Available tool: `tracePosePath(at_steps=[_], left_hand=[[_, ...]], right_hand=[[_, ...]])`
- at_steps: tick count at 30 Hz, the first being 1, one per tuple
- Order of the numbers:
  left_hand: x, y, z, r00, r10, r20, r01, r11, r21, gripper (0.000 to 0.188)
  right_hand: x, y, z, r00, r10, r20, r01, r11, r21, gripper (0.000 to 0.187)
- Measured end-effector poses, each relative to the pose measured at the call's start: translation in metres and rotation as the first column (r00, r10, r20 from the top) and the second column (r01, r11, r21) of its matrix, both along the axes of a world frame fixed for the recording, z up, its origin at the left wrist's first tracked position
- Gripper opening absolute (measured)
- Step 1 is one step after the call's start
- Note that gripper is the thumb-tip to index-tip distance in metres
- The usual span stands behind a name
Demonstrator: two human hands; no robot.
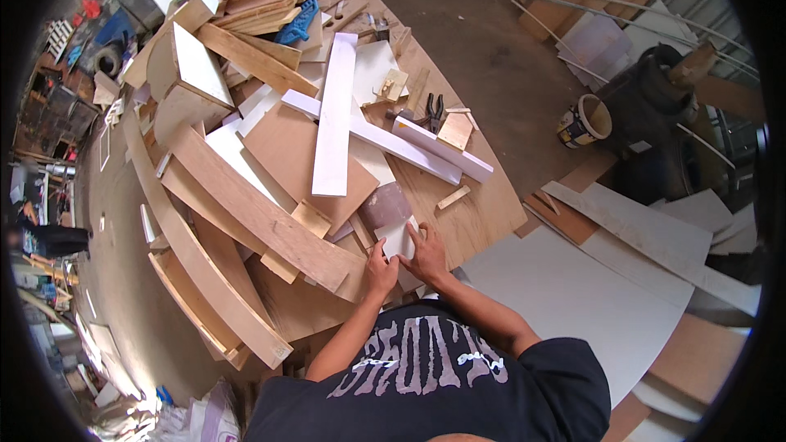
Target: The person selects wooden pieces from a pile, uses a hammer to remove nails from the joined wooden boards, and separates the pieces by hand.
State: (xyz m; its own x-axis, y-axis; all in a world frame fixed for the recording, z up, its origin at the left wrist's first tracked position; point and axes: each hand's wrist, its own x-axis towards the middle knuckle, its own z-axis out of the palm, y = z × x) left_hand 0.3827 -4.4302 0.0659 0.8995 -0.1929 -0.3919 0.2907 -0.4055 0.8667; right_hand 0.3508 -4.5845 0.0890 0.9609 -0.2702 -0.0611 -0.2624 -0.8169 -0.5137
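Across the table (pixel 491 214), boards (pixel 334 123) are strewn; just below frame centre, a white piece (pixel 398 241) is pinched by the left hand (pixel 380 272) and right hand (pixel 427 255); what is done or left cannot be told.

We look down from the person's head, through the left of two side-by-side fisheye cameras, and our view is upright and unmirrored. The dark shirt (pixel 442 389) is nearest us, across the lower edge; just past it, close below us, come the left hand (pixel 381 268) and right hand (pixel 427 255). Beyond, we face along the plywood table (pixel 495 206) toward the upper left, our wide angle taking in floor (pixel 471 33) on both sides.
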Motion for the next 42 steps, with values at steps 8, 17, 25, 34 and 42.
tracePosePath(at_steps=[8, 17, 25, 34, 42], left_hand=[[0.015, -0.047, 0.011, 0.971, 0.231, 0.067, -0.241, 0.944, 0.228, 0.053], [0.146, -0.194, 0.068, 0.816, -0.052, 0.576, -0.065, 0.982, 0.180, 0.040], [0.236, -0.234, 0.021, 0.793, -0.118, 0.598, -0.126, 0.928, 0.349, 0.040], [0.247, -0.238, 0.014, 0.789, -0.188, 0.585, -0.114, 0.890, 0.441, 0.041], [0.230, -0.231, 0.019, 0.798, -0.135, 0.588, -0.081, 0.942, 0.326, 0.044]], right_hand=[[0.071, -0.105, 0.013, 0.927, 0.314, -0.207, -0.208, 0.886, 0.414, 0.047], [0.254, -0.274, 0.032, 0.954, 0.170, 0.245, -0.206, 0.970, 0.132, 0.038], [0.338, -0.285, 0.015, 0.821, 0.552, -0.146, -0.566, 0.821, -0.074, 0.050], [0.372, -0.273, -0.026, 0.740, 0.656, 0.145, -0.572, 0.729, -0.377, 0.036], [0.393, -0.271, -0.024, 0.576, 0.809, -0.118, -0.756, 0.472, -0.453, 0.024]])
